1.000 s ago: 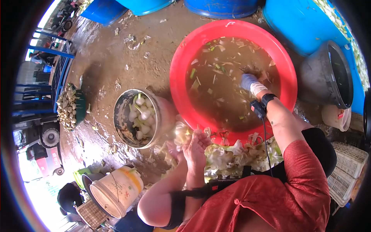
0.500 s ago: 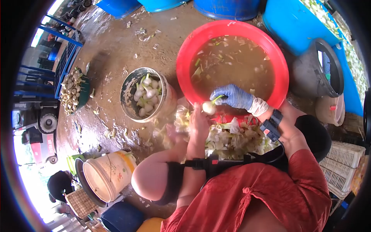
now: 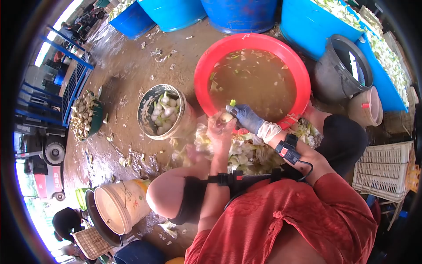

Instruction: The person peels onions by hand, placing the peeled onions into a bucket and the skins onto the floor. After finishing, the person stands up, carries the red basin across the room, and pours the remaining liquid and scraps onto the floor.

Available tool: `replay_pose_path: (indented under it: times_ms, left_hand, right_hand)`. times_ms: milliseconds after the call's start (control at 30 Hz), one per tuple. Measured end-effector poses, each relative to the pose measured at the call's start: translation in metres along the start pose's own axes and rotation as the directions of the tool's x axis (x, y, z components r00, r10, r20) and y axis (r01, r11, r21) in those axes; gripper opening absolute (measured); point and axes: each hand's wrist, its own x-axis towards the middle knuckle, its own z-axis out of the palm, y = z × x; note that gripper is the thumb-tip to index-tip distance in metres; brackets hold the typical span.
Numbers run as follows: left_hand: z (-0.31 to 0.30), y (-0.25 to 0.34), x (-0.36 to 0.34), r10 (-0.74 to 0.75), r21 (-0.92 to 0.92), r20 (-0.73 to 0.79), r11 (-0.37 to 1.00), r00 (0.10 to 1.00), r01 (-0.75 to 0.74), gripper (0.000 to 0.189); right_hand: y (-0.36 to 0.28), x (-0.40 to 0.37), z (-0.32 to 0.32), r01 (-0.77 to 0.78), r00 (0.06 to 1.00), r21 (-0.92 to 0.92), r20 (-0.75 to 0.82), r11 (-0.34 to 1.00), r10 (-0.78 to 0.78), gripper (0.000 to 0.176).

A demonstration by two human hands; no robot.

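Observation:
My left hand (image 3: 220,130), bare, is closed around a white bulb (image 3: 226,117) that looks like fresh garlic, held above the near rim of the red basin (image 3: 204,57). My right hand (image 3: 249,119), in a blue glove with a white band at the wrist, is closed right beside the bulb. At its fingertips a short green stem (image 3: 232,102) sticks up next to a small dark grey thing; what exactly the fingers grip is hidden. Murky water with floating scraps fills the basin. Under my hands lies a heap of pale peelings (image 3: 250,154).
Left of the basin stands a bucket (image 3: 143,125) of peeled white bulbs. Farther left is a green tub (image 3: 96,119) heaped with unpeeled bulbs. Blue tubs (image 3: 239,17) line the back. A dark grey bucket (image 3: 329,70) and white crates (image 3: 380,171) are at right. Wet floor carries scattered peelings.
My view has shifted slightly. The left hand has turned palm up and wrapped around the bulb. My gloved hand, previously at the bulb's green stem, is now close against the bulb.

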Motion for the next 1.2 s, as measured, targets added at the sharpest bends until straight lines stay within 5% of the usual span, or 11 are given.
replay_pose_path:
  times_ms: [67, 133, 267, 333, 433, 567, 700, 833, 900, 1033, 1200]
  left_hand:
    - [-0.001, 0.014, -0.005, -0.093, -0.177, 0.023, 0.98, 0.995, 0.095, 0.041]
    - [-0.001, 0.021, -0.005, -0.15, -0.264, 0.008, 0.953, 0.989, 0.146, 0.039]
    - [-0.003, 0.024, -0.005, -0.201, -0.351, 0.01, 0.916, 0.98, 0.192, 0.029]
    - [-0.008, 0.024, -0.001, -0.324, -0.467, 0.103, 0.819, 0.94, 0.333, 0.027]
    - [-0.019, 0.015, 0.005, -0.401, -0.56, 0.29, 0.665, 0.869, 0.494, 0.031]
    - [-0.01, 0.013, 0.004, -0.472, -0.558, 0.251, 0.643, 0.845, 0.525, 0.035]
    - [0.012, 0.029, -0.008, -0.387, -0.354, 0.126, 0.843, 0.914, 0.405, 0.039]
    - [0.004, 0.037, -0.005, -0.411, -0.279, 0.125, 0.859, 0.903, 0.429, 0.044]
    - [-0.003, 0.023, -0.005, -0.442, -0.364, 0.236, 0.786, 0.866, 0.5, 0.048]
    - [-0.005, 0.023, -0.003, -0.59, -0.501, 0.362, 0.53, 0.722, 0.684, 0.046]
    - [0.009, 0.02, -0.007, -0.396, -0.175, 0.098, 0.896, 0.913, 0.407, 0.038]
  right_hand:
    - [0.009, 0.003, -0.002, 0.01, 1.0, -0.033, 0.012, 0.999, -0.009, 0.042]
    - [0.016, 0.007, -0.004, 0.418, 0.909, -0.175, 0.068, 0.892, -0.412, 0.036]
    - [0.012, -0.003, -0.005, 0.057, 0.995, 0.236, 0.065, 0.97, -0.074, 0.032]
    - [0.026, 0.003, -0.012, 0.626, 0.779, -0.121, 0.135, 0.77, -0.612, 0.024]
    - [0.038, 0.01, -0.025, 0.694, 0.709, -0.43, 0.27, 0.578, -0.651, 0.02]
    - [0.033, 0.007, -0.02, 0.407, 0.912, 0.021, 0.044, 0.913, -0.408, 0.019]
    - [0.026, -0.006, -0.012, 0.173, 0.982, 0.383, 0.006, 0.908, -0.189, 0.02]
    - [0.032, -0.009, -0.013, 0.151, 0.985, 0.381, 0.02, 0.912, -0.172, 0.015]
    - [0.041, -0.006, -0.02, 0.34, 0.94, 0.025, -0.028, 0.94, -0.339, 0.012]
    - [0.034, -0.014, -0.018, 0.383, 0.924, 0.181, -0.067, 0.906, -0.377, 0.011]
    - [0.019, -0.022, -0.013, 0.384, 0.919, 0.098, -0.138, 0.918, -0.369, 0.008]
